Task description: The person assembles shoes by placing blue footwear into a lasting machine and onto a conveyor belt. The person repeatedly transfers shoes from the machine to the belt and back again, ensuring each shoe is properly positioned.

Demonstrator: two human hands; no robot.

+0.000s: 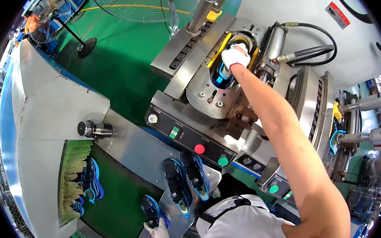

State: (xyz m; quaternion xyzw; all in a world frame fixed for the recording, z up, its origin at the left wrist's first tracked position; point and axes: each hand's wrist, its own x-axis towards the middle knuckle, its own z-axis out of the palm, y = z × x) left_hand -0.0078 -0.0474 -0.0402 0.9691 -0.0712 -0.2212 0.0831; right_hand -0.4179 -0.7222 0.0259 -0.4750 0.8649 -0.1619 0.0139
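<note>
My right hand [235, 57], in a white glove, reaches far forward into the press. Its fingers close around a black and blue shoe [224, 77] that sits between yellow-edged pads [219, 50] on a metal plate. The glove hides part of this shoe. Low on the left, my gloved left hand [158, 232] grips the end of another black shoe [150, 210] with a blue sole, beside the metal shelf. Two similar shoes, one on the left [175, 182] and one on the right [195, 174], rest side by side on that shelf [167, 204].
A control panel [187, 139] with red and green buttons fronts the press. Left of me, a grey tunnel housing [44, 107] has a strip curtain [75, 158]; several shoes [92, 181] lie at its opening on a green belt [116, 195]. A second press station [322, 105] stands right.
</note>
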